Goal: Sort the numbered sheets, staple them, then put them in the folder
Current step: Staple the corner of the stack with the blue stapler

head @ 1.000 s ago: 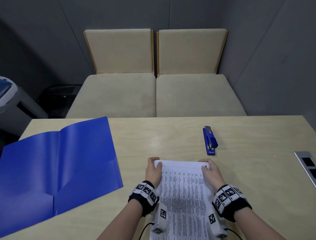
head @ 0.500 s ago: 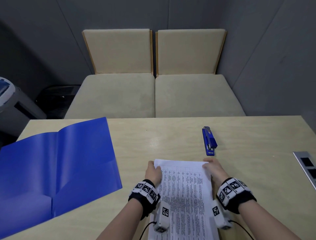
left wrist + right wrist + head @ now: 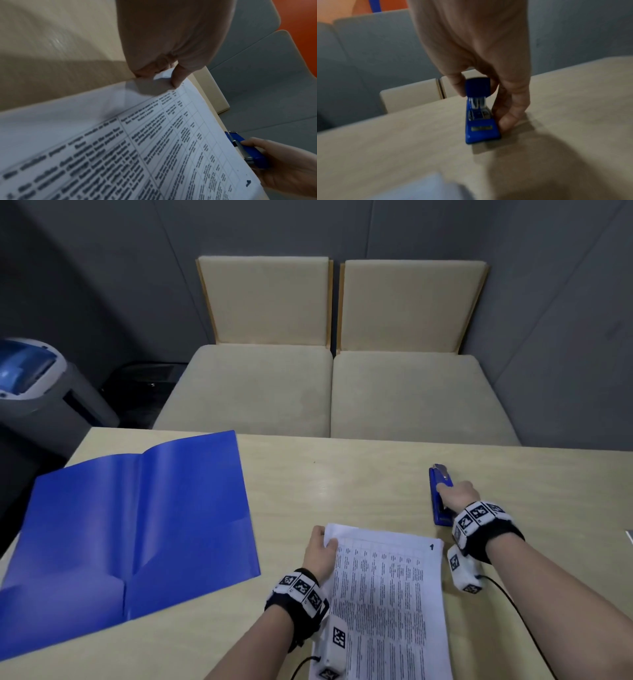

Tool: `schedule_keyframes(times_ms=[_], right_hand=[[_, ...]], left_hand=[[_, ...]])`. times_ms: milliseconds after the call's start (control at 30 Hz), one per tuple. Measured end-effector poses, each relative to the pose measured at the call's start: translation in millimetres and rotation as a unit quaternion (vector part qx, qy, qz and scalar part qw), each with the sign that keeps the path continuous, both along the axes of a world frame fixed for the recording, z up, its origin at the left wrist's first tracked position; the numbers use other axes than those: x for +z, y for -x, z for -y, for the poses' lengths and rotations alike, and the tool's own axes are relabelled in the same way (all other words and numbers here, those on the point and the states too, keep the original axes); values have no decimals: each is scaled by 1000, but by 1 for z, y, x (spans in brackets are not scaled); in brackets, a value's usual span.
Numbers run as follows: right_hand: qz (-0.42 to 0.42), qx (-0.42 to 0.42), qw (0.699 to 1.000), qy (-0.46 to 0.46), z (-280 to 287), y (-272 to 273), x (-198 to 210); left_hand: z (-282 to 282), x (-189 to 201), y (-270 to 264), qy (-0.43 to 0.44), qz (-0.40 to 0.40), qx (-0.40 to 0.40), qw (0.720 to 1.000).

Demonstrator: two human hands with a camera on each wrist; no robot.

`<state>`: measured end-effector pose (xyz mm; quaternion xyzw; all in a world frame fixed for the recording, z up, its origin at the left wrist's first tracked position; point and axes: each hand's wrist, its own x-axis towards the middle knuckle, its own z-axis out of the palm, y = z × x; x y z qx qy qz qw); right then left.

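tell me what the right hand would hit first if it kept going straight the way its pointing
The right hand is already at the blue stapler, fingers closing around its sides, so that is the first contact. Past it lies only bare table up to the far edge, though depth is hard to judge.

free: bare table (image 3: 342, 484) between folder (image 3: 137, 525) and stapler (image 3: 440, 498) | obstacles: both

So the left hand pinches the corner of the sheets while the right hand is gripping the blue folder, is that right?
Not quite. The left hand does pinch the corner of the sheets, but the right hand grips the blue stapler, not the folder. The right wrist view shows it; the folder lies open and untouched in the head view.
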<state>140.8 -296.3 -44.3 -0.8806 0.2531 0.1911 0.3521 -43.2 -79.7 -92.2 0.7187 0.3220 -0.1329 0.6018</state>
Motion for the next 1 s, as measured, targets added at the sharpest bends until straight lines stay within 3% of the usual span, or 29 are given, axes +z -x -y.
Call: schedule_keyframes(times_ms=[67, 167, 300, 367, 500, 600, 667, 800, 1000], right_hand=[[15, -86, 987, -135, 1, 0, 6], [45, -179, 928, -324, -6, 7, 28], [55, -95, 882, -458, -44, 40, 59], [50, -56, 872, -483, -71, 63, 62], [66, 27, 929, -363, -109, 106, 50], [88, 109, 954, -265, -118, 122, 36], [103, 173, 958, -203, -117, 123, 29], [96, 234, 951, -176, -112, 118, 25], [80, 271, 951, -128, -116, 106, 28]], left_hand=[[-2, 0, 1, 10, 2, -9, 1000], [-3, 0, 2, 17, 12, -5, 1000], [-1, 4, 5, 19, 22, -1, 1000], [-1, 3, 5, 9, 24, 6, 1000], [1, 7, 7, -4, 36, 18, 999], [-1, 15, 10, -19, 57, 16, 998], [-1, 16, 12, -36, 68, 11, 997], [0, 19, 15, -49, 83, 13, 995], [0, 22, 16, -44, 79, 30, 995]])
